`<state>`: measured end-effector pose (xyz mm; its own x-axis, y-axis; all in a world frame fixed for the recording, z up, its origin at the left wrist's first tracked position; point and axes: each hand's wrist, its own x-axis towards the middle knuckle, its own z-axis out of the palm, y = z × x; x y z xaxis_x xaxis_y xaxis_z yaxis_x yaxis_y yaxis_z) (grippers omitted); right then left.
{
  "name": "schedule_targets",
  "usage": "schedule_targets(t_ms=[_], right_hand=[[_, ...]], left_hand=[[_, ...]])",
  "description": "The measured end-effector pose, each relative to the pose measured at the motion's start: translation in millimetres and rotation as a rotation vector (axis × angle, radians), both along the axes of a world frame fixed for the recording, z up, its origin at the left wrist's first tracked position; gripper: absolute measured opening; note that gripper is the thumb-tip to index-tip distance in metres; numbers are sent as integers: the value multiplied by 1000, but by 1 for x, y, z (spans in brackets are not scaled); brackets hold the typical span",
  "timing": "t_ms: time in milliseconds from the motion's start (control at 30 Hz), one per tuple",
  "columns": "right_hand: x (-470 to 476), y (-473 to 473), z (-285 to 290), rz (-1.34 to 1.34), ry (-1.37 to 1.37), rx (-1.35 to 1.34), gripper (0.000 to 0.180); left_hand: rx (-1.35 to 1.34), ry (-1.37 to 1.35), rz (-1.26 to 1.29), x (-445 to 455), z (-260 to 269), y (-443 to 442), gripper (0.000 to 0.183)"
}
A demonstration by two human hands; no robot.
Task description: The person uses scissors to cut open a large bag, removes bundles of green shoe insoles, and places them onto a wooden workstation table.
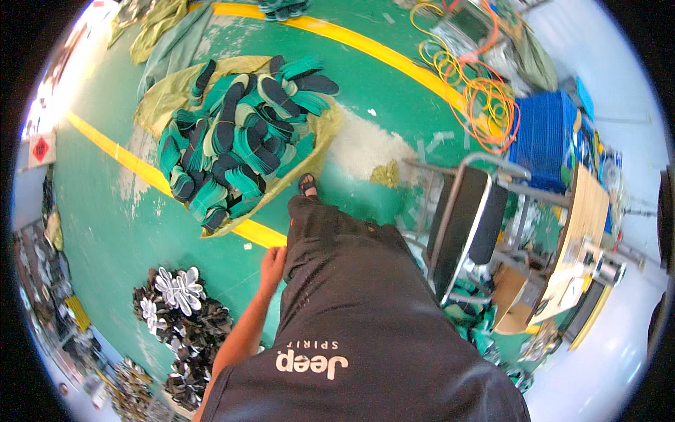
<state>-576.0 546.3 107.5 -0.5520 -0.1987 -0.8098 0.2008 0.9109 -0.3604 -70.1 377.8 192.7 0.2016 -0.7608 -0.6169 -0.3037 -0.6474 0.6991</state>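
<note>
My left hand (274, 262) hangs beside my dark trousers (337, 237), fingers curled and partly turned from view; whether anything is in it cannot be told. My right hand is out of view. Before me, bundled green and black shoe insoles (237, 132) lie heaped on a spread yellow woven sack (321, 132). One sandaled foot (307, 184) is next to the sack's near edge. Left of my forearm lies a pile of black and white flat pieces (179, 295), some fanned out like petals.
A black-padded metal chair (456, 227) stands at right, close to a wooden-topped table (580, 227). Behind it are stacked blue sheets (538, 137). Yellow and orange hoses (488, 108) coil on the green floor (369, 200). More sacks (169, 47) lie at far left.
</note>
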Motion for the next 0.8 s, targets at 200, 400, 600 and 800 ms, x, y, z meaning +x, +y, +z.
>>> schedule_targets(t_ms=[200, 400, 600, 800], right_hand=[[96, -256, 45, 733, -3, -175, 40], [190, -480, 79, 1178, -53, -314, 36], [190, -611, 74, 1517, -103, -272, 33], [108, -749, 79, 1825, -166, -217, 30]], left_hand=[[93, 222, 260, 32, 10, -42, 36], [100, 136, 186, 42, 28, -103, 31], [64, 254, 727, -4, 50, -160, 28], [95, 185, 1137, -145, 82, -235, 28]])
